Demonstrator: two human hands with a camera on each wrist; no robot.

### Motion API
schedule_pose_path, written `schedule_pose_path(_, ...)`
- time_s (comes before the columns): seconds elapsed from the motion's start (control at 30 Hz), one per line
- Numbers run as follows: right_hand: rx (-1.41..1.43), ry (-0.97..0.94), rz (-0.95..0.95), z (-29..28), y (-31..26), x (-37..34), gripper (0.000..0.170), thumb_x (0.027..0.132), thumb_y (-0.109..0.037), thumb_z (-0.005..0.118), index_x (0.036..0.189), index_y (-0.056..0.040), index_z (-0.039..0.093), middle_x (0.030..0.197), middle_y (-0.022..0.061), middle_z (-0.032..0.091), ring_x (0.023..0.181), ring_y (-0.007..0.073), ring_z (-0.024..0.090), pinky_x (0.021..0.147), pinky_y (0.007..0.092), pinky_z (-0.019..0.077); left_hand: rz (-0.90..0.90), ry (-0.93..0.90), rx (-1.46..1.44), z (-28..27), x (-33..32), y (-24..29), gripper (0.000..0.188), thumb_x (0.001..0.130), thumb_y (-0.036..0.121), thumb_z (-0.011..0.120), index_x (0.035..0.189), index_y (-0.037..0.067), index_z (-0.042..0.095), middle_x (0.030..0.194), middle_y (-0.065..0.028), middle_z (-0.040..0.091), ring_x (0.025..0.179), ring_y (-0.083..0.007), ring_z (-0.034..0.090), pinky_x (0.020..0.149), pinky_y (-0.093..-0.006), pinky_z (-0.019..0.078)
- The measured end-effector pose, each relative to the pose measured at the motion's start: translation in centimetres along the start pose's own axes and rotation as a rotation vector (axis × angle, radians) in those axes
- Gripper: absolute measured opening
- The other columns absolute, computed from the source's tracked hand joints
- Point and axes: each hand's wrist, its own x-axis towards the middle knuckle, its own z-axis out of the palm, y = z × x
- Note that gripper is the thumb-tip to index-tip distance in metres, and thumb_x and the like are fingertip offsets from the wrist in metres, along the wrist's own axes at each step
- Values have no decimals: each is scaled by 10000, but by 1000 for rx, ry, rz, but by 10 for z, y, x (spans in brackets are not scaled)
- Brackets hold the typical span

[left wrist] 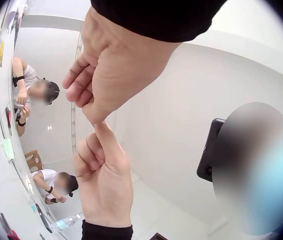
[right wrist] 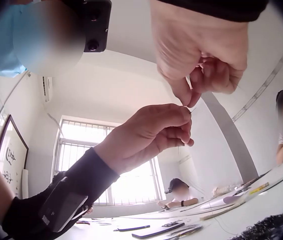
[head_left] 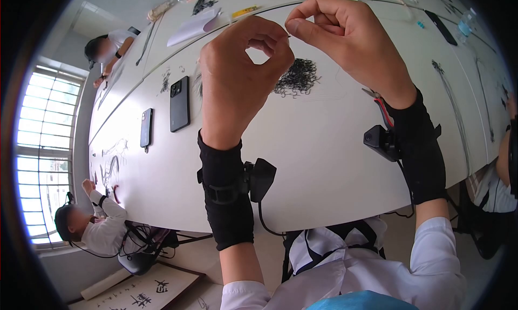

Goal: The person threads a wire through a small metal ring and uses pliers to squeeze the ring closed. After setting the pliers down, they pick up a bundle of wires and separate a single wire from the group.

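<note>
My left hand (head_left: 237,75) and right hand (head_left: 353,45) meet, pinching a tiny dark piece (head_left: 288,36) between them. Caution: a loose pinch could drop it among the black curled pieces (head_left: 301,76) on the table (head_left: 318,159).

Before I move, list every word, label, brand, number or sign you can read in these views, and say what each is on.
No text is clear enough to quote.
Framed calligraphy panel: large dark characters, seen at an angle; I can't read them reliably, and the smaller ones are too small.
Wrist camera: a tiny pale marking, too small to read.
Bottle: any label lettering is too small and blurred.
</note>
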Motion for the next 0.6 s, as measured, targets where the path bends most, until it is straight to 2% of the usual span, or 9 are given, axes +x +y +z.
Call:
schedule_pose_path(0.13, 85, -27, -63, -2, 17, 4, 261, 977, -265, 656, 1051, -20, 706, 849, 17, 686, 810, 58, 647, 773, 185, 496, -18, -25, -23, 1, 0, 3, 78, 766, -14, 718, 837, -16, 685, 767, -62, 701, 725, -141, 683, 730, -256, 543)
schedule_pose_path(0.23, 126, -80, -29, -6, 17, 4, 279, 979, -278, 648, 1060, -17, 705, 930, 46, 707, 906, 92, 673, 846, 214, 511, -23, -33, -62, 1, 0, 5, 78, 768, -20, 716, 839, -22, 685, 771, -60, 700, 725, -136, 675, 740, -258, 544)
schedule_pose_path(0.33, 162, -35, -52, 0, 23, 6, 296, 974, -315, 649, 1046, -34, 709, 823, 1, 665, 734, 42, 615, 684, 172, 476, -32, -38, -116, 0, 0, 5, 76, 774, -27, 712, 844, -29, 683, 785, -60, 698, 734, -132, 668, 757, -260, 544)
schedule_pose_path(0.43, 179, -151, 180, -12, 12, 4, 300, 966, -342, 655, 1039, -56, 710, 699, -51, 571, 563, 5, 447, 521, 166, 335, -36, -57, -138, -2, 0, 8, 89, 802, -38, 708, 887, -38, 681, 827, -62, 702, 768, -125, 666, 800, -263, 541)
schedule_pose_path(0.53, 299, -125, 166, -2, 13, 2, 316, 958, -368, 656, 1043, -68, 705, 628, -84, 475, 504, 4, 291, 473, 196, 204, -34, -70, -118, -7, -1, 9, 119, 851, -48, 708, 968, -48, 684, 887, -67, 712, 820, -113, 670, 865, -272, 539)
schedule_pose_path(0.6, 325, -131, 154, 0, 14, 2, 321, 960, -367, 653, 1054, -64, 702, 627, -84, 481, 504, 6, 306, 476, 192, 222, -18, -42, -140, -7, -1, 9, 122, 855, -43, 712, 973, -51, 684, 887, -71, 712, 823, -115, 671, 865, -271, 539)
